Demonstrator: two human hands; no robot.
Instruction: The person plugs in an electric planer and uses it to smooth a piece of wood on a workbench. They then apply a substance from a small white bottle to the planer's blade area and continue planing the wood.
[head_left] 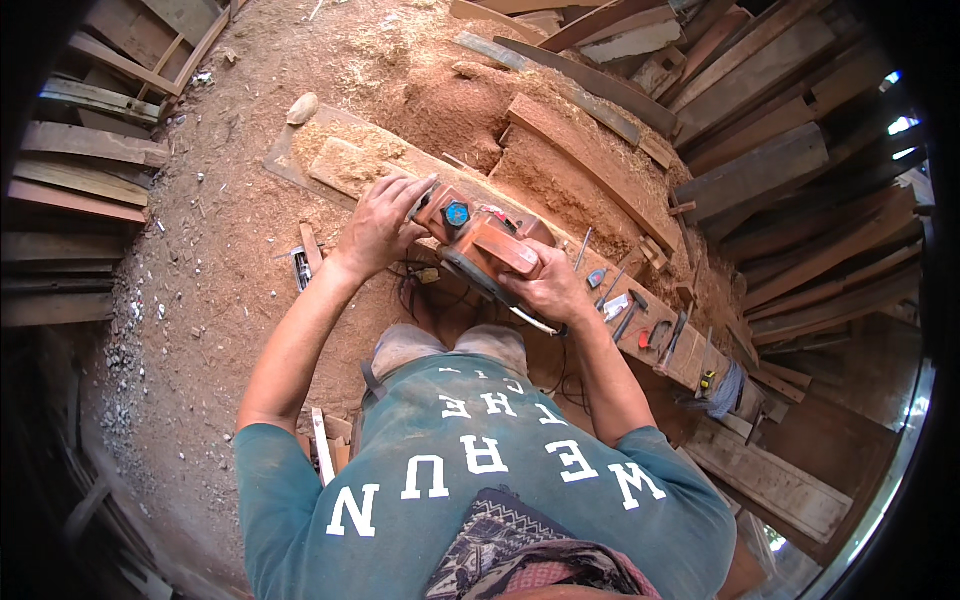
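Observation:
An orange-brown electric planer (pixel 470 232) with a blue knob on top is over a long wooden plank bench (pixel 425 162). My right hand (pixel 555 288) is closed round its rear handle. At the planer's front left end, my left hand (pixel 383 225) has its fingers curled against the body. The planer's sole is hidden, so I cannot tell whether it touches the wood. Just beyond my left hand, a board (pixel 345 168) lies on the bench under wood shavings. A hammer (pixel 630 312) and several other hand tools lie along the bench to the right of my right hand.
Sawdust (pixel 440 110) is heaped behind the bench, with a long board (pixel 590 170) in it. Stacked planks (pixel 760 175) stand at the right, more planks (pixel 85 150) at the left. A tape measure (pixel 708 380) sits near blue string (pixel 728 390). Cables (pixel 410 285) hang below the planer.

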